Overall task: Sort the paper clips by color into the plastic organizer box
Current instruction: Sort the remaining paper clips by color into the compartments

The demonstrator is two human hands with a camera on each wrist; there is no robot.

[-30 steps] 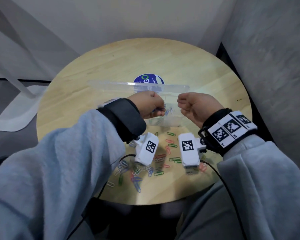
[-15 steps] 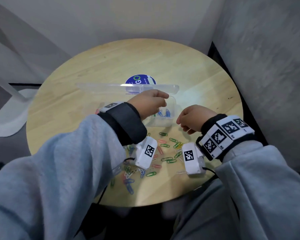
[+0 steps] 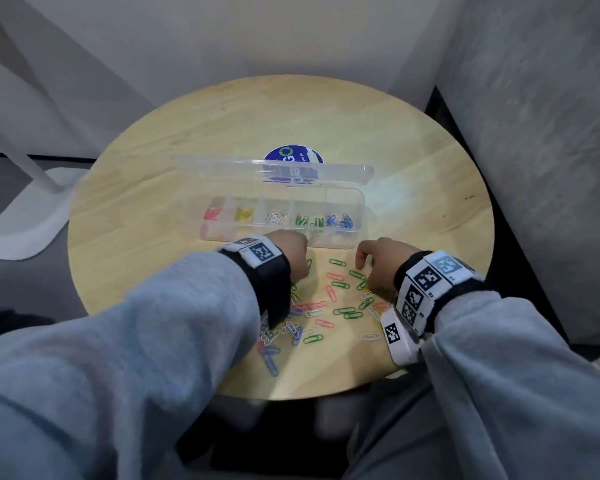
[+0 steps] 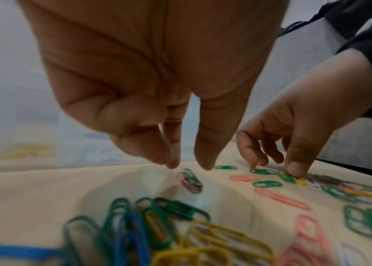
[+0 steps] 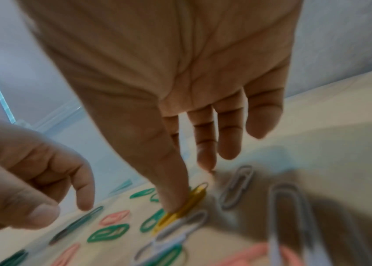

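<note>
Round pale wooden table (image 3: pixel 378 140) bearing a clear plastic organizer box (image 3: pixel 359 202), lid raised, its compartments holding pink, yellow, white, green and blue clips from left to right. Loose multicoloured paper clips (image 3: pixel 340 311) lie scattered between the box and the table's near edge. The left hand (image 3: pixel 293 252), fingers and thumb extended downward and holding nothing, hovers just above a small pink-and-green clip cluster (image 4: pixel 190 180). The right hand (image 3: pixel 378 261), fingers relaxed, presses its thumb on a yellow paper clip (image 5: pixel 185 207).

left hand (image 3: pixel 293 252) fingers down, right hand (image 3: pixel 378 263) thumb pressing
</note>
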